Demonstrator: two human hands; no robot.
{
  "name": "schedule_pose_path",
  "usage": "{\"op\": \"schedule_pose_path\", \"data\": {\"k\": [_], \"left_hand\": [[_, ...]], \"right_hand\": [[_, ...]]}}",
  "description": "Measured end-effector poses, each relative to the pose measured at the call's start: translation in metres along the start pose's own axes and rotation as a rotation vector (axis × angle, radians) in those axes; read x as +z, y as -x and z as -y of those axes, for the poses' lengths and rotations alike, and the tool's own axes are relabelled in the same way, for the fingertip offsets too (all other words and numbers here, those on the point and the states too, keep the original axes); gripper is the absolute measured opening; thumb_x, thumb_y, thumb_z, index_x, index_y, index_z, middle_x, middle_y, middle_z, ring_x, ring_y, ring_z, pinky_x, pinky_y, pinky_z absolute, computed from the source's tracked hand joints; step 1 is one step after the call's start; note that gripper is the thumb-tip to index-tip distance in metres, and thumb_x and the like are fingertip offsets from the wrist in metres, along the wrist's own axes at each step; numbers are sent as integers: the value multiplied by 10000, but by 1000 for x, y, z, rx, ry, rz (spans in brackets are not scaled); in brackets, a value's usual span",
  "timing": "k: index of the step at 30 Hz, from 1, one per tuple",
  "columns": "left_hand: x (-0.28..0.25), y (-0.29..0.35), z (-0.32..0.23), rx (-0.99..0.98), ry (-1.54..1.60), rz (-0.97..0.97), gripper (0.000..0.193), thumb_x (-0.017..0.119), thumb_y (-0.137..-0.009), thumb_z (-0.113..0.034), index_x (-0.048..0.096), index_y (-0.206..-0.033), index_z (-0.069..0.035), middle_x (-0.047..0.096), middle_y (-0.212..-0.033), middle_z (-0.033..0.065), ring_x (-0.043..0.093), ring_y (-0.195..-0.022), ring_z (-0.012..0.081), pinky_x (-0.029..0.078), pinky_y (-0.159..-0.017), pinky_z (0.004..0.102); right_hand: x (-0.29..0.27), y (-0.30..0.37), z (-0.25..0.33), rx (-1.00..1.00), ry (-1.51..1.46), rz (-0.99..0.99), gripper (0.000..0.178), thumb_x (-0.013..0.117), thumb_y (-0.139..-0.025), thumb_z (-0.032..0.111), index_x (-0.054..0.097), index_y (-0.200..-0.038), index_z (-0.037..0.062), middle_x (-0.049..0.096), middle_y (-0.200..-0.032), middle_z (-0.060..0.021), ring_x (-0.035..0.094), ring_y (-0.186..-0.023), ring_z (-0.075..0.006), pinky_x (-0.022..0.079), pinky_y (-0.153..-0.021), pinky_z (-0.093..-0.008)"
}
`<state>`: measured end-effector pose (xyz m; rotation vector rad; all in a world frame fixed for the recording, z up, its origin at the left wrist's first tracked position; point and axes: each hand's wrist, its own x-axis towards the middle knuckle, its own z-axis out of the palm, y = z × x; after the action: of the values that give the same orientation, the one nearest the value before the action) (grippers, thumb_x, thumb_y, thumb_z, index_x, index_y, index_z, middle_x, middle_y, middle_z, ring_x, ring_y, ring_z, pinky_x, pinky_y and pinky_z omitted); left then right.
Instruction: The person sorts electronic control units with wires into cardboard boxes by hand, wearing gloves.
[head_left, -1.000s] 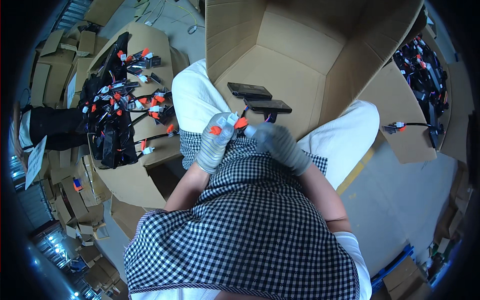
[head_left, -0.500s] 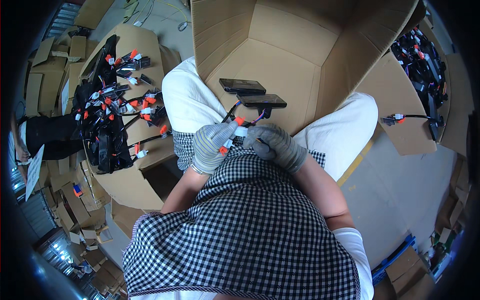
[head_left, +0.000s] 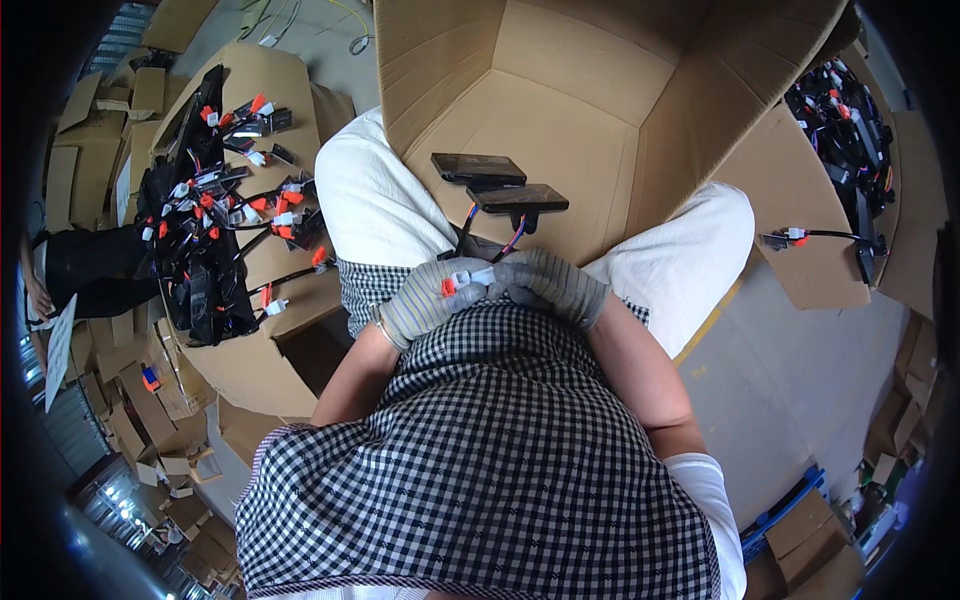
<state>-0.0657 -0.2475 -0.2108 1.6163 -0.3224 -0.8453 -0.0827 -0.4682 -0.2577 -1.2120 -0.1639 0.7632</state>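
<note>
Over my lap, my left hand [head_left: 425, 303] in a grey striped glove is closed round white plastic wire connectors [head_left: 468, 281] with a red piece at one end. My right hand [head_left: 553, 286], gloved too, has its fingers bent against the other end of the same connectors. Both hands meet there, and the fingers hide part of the plugs. Cables [head_left: 517, 236] run from the hands up to two flat black rectangular devices, one at the back [head_left: 478, 168] and one nearer [head_left: 522, 198], at the opening of a large cardboard box.
The large cardboard box [head_left: 560, 110] opens toward me between my knees. At left, cardboard [head_left: 240, 375] bears a heap of black devices with red and white connectors [head_left: 215, 205]. More such devices [head_left: 845, 130] lie at right. Another person's arm [head_left: 38, 290] shows at the far left.
My hands have come together and turned the connectors, so the white plug now faces up. The red piece that stood above my left fingers is out of sight.
</note>
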Motion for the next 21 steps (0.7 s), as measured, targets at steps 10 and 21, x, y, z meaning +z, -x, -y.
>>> {"op": "schedule_pose_path", "data": {"k": [10, 21], "left_hand": [[2, -6, -8, -88, -89, -71, 358, 603, -889, -244, 571, -1156, -7, 626, -1010, 42, 562, -932, 118, 441, -843, 251], [-6, -10, -4, -102, -279, 145, 281, 613, -869, -258, 610, -1070, -60, 661, -885, 83, 605, -799, 183, 471, -749, 300]], "right_hand": [[9, 4, 22, -392, 107, -311, 250, 530, -890, 246, 605, -904, 8, 570, -754, -49, 531, -717, -112, 451, -646, -302], [24, 3, 89, -131, 1561, -36, 118, 558, -744, 167, 626, -720, 73, 603, -648, -124, 595, -591, -291, 439, -503, -386]]}}
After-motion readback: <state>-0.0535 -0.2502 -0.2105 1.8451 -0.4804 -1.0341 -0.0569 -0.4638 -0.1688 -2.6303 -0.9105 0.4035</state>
